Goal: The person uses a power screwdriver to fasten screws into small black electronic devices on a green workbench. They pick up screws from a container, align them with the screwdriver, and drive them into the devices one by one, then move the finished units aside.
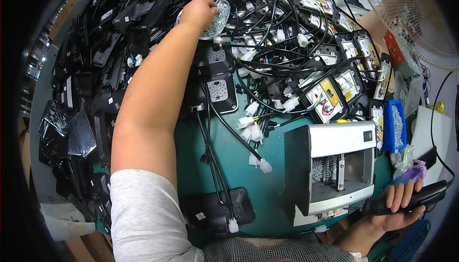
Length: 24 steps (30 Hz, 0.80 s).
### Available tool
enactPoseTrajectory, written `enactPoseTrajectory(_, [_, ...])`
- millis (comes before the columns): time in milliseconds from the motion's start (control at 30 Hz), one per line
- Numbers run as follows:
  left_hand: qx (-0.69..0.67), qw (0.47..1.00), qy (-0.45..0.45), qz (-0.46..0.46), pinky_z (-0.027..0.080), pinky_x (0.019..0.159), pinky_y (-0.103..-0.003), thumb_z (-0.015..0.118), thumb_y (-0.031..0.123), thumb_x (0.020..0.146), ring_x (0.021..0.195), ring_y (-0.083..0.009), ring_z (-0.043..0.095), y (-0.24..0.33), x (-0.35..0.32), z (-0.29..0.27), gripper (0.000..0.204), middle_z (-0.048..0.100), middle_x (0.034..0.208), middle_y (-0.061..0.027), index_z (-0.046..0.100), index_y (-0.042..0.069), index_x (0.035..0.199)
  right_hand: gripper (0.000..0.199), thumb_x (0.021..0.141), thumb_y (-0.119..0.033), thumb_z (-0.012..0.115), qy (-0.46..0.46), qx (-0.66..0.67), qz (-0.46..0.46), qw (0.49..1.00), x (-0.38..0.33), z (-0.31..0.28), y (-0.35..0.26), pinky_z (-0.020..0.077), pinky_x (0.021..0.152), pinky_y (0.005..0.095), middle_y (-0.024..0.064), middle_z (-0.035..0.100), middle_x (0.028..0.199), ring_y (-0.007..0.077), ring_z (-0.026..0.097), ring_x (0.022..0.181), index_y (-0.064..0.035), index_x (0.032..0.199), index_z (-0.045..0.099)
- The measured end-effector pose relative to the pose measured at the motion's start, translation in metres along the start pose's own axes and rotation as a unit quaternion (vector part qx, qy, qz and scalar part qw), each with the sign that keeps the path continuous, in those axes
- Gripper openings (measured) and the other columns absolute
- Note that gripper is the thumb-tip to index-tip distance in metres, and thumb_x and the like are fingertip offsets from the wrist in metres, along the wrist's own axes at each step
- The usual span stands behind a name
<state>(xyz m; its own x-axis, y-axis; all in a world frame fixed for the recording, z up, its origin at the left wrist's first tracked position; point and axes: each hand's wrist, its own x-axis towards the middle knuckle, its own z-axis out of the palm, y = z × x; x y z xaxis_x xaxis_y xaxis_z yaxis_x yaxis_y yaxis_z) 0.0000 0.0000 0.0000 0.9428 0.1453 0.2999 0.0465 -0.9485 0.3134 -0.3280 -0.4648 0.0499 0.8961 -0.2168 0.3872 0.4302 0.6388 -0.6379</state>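
The fingers of the left hand (pixel 200 14) are curled down over the screws (pixel 220 21) in a clear round bowl (pixel 228 11). The fingertips are hidden, so it cannot be told whether any screw is pinched. In the right hand (pixel 393 215), a black screwdriver (pixel 413 199) is held, with the fingers wrapped around its handle. Its thin tip is pointed left, near the low front edge of the silver box (pixel 337 137).

If too many screws are grabbed, some may be dropped into the black wires (pixel 267 46) next to the bowl, where they could easily be lost. The bowl might be tipped if its rim is bumped by the wrist. The silver box could be scratched by the tip, because the two are so close. The cord (pixel 432 128) on the far right might be snagged if the screwdriver is pulled away.

Farther out, on the green table (pixel 275 190), a black case (pixel 243 208) is laid near the body, its wires ending in a white plug (pixel 233 225). Those wires could be caught by the left sleeve (pixel 143 209), and the case dragged.
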Motion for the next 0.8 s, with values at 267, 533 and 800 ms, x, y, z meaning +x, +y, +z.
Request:
enactPoseTrajectory(267, [-0.603,0.75,0.0,-0.272,0.035,0.047,-0.023,0.051,0.018,0.09,0.055,-0.0102,0.042,-0.006,0.011,-0.014,0.017,0.05,0.069,-0.0008,0.056,0.001,0.092,0.036,0.087,-0.027,0.06,-0.019,0.005,-0.009,1.0,0.006,0.004,0.005,0.04,0.047,0.0255,0.0043,0.043,0.068,0.0133,0.045,0.05,-0.0059,0.1,0.034])
enactPoseTrajectory(533, [-0.772,0.551,0.026,-0.316,0.042,0.054,-0.024,0.046,0.011,0.093,0.065,-0.0139,0.048,-0.001,-0.006,-0.035,0.013,0.05,0.079,-0.0074,0.049,-0.002,0.092,0.038,0.085,-0.027,0.062,-0.003,0.003,-0.012,1.0,-0.005,0.018,-0.008,0.0393,0.046,0.0249,0.0037,0.043,0.067,0.0125,0.044,0.048,-0.0054,0.101,0.035])
enactPoseTrajectory(800, [-0.787,0.606,-0.058,-0.098,0.039,0.059,-0.021,0.061,0.012,0.087,0.075,-0.0104,0.047,0.034,-0.162,-0.121,0.015,0.051,0.083,-0.0025,0.053,0.003,0.095,0.041,0.08,-0.027,0.068,-0.042,0.041,-0.019,0.998,-0.024,0.046,-0.026,0.0392,0.05,0.0249,0.0026,0.045,0.068,0.0123,0.046,0.051,-0.0039,0.1,0.041])
